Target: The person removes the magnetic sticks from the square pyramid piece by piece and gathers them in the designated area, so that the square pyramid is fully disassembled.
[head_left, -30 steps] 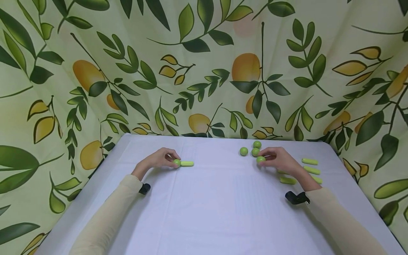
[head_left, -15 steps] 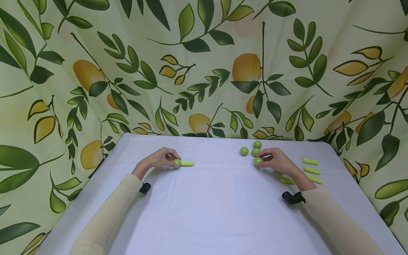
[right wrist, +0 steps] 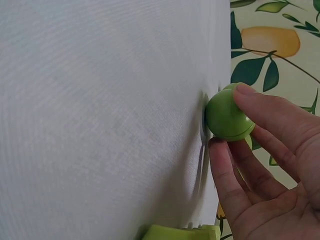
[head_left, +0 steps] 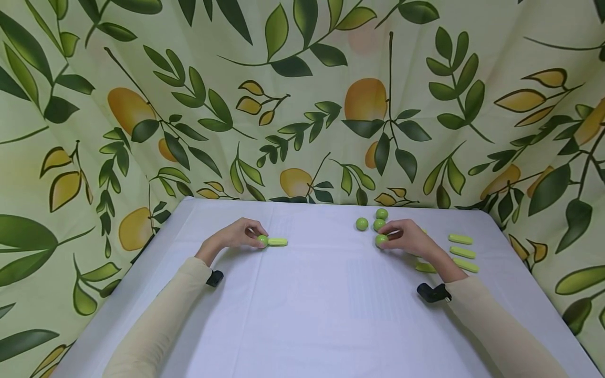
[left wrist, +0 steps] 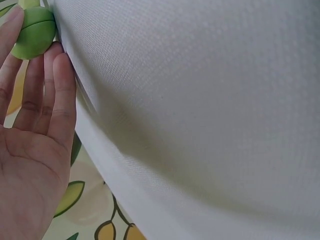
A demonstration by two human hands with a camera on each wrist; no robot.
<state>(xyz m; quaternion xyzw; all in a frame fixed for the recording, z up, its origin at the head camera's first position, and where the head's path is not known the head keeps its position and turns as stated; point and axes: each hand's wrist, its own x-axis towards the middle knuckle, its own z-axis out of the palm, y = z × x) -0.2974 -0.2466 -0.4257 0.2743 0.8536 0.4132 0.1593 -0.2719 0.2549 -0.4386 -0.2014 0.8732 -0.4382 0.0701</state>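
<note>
My left hand (head_left: 238, 234) pinches a green ball (head_left: 262, 241) between thumb and fingers at the left of the table. Touching the ball's right side lies a short light-green stick (head_left: 278, 242). In the left wrist view a seam line runs across the held green ball (left wrist: 35, 33). On the right, my right hand (head_left: 409, 237) pinches a second green ball (head_left: 380, 241), just in front of a loose green ball (head_left: 378, 224). The right wrist view shows this held ball (right wrist: 227, 117) close to the cloth, with thumb on top and a finger beneath.
Two more green balls lie at the back, one to the left (head_left: 362, 224) and one behind (head_left: 382, 213). Several light-green sticks (head_left: 462, 252) lie right of and below the right hand, some partly hidden by it. A leaf-print curtain (head_left: 302, 121) hangs behind the white table (head_left: 302, 315).
My right hand has shifted slightly left and toward me with its green ball, then slowed. The left hand, its ball and the stick beside it have stayed in place.
</note>
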